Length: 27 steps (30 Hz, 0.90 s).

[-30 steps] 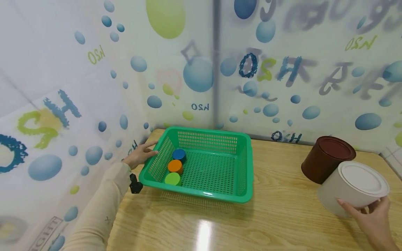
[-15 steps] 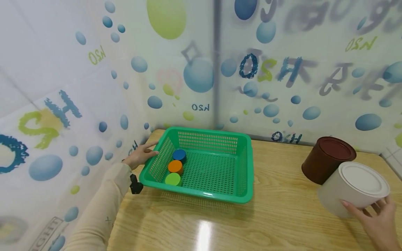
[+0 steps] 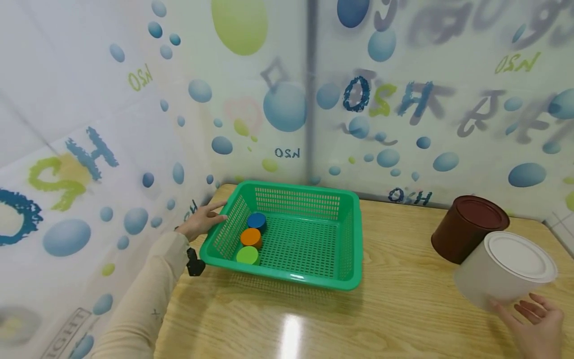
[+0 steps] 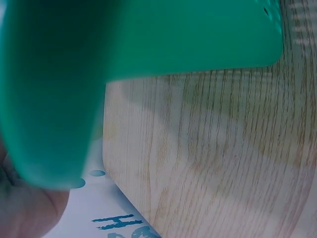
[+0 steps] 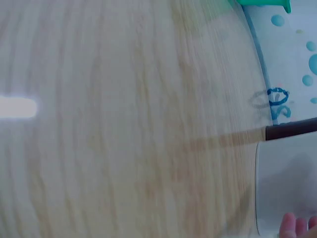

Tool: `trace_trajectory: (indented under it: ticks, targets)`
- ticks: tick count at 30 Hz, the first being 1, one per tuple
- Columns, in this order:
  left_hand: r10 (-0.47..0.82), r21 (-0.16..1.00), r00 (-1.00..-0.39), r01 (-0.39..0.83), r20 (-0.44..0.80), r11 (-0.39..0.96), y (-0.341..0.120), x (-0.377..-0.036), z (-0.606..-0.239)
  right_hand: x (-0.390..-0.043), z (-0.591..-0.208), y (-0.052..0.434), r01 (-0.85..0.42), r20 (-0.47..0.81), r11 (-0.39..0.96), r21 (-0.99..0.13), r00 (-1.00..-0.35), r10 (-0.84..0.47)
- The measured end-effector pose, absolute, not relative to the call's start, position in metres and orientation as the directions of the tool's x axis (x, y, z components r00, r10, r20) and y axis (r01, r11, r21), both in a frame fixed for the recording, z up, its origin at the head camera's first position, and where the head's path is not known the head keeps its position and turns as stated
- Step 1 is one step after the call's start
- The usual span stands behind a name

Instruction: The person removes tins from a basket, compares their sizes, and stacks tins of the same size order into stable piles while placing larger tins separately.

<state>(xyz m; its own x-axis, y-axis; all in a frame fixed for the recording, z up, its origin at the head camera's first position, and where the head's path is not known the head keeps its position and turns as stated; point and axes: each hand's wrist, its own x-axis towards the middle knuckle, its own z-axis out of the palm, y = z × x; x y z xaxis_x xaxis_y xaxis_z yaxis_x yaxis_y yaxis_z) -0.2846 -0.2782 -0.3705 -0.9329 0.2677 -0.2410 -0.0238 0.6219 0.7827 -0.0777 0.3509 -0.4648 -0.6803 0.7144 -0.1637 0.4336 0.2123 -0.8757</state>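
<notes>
while the left hand [image 3: 203, 221] rests against the outer left wall of the green basket [image 3: 296, 280], its fingers [image 3: 217, 205] lie fairly straight along the mesh, touching it and not curled round anything. the basket sits at the far left corner of the wooden table [image 3: 403, 309], close to the bubble-printed wall [image 3: 89, 124]. inside it, along the left wall, three small round pieces stand in a row, each touching or just beside the next: a blue one [image 3: 256, 220] farthest back, an orange one [image 3: 250, 237] in the middle, and a light green one [image 3: 247, 255] nearest. in the left wrist view the basket's green rim [image 4: 148, 39] fills the top and left, blurred, with the table's grain [image 4: 208, 158] below it.

on the right side of the table, well apart from the basket, a white can [image 3: 505, 269] with a white lid leans tilted, touching a brown can [image 3: 467, 228] that stands just behind it. the right hand [image 3: 538, 326] is at the lower right corner, its fingers [image 3: 502, 309] spread and relaxed; one fingertip touches the can's lower wall or is just short of it, and i cannot tell which. they are not wrapped round it. the right wrist view shows the white can's side [image 5: 285, 183] at the lower right with fingertips [image 5: 292, 225] at its edge, and the brown can behind it as a dark strip [image 5: 292, 131].
</notes>
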Motion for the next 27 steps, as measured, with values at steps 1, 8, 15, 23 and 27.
trace_trajectory:
  ticks: [1, 8, 15, 23, 27]
  targets:
    - [0.266, 0.782, -0.933, -0.024, -0.24, 0.622, -0.278, -0.284, -0.37, -0.077, -0.463, 0.348, 0.434, -0.163, 0.224, -0.873, -0.691, 0.704]
    - [0.258, 0.788, -0.935, -0.036, -0.244, 0.615, -0.279, -0.284, -0.37, -0.072, -0.462, 0.33, 0.368, -0.159, 0.309, -0.877, -0.829, 0.536]
    - [0.263, 0.79, -0.934, -0.032, -0.242, 0.613, -0.279, -0.284, -0.37, -0.086, -0.477, 0.322, 0.155, -0.06, 0.3, -0.941, -0.951, 0.304]
    - [0.264, 0.79, -0.934, -0.032, -0.242, 0.612, -0.279, -0.284, -0.369, -0.124, -0.498, 0.313, -0.027, 0.087, 0.277, -0.961, -0.975, 0.207]
    - [0.266, 0.786, -0.933, -0.028, -0.242, 0.618, -0.278, -0.283, -0.37, -0.143, -0.5, 0.3, -0.071, 0.143, 0.362, -0.93, -0.974, 0.176]
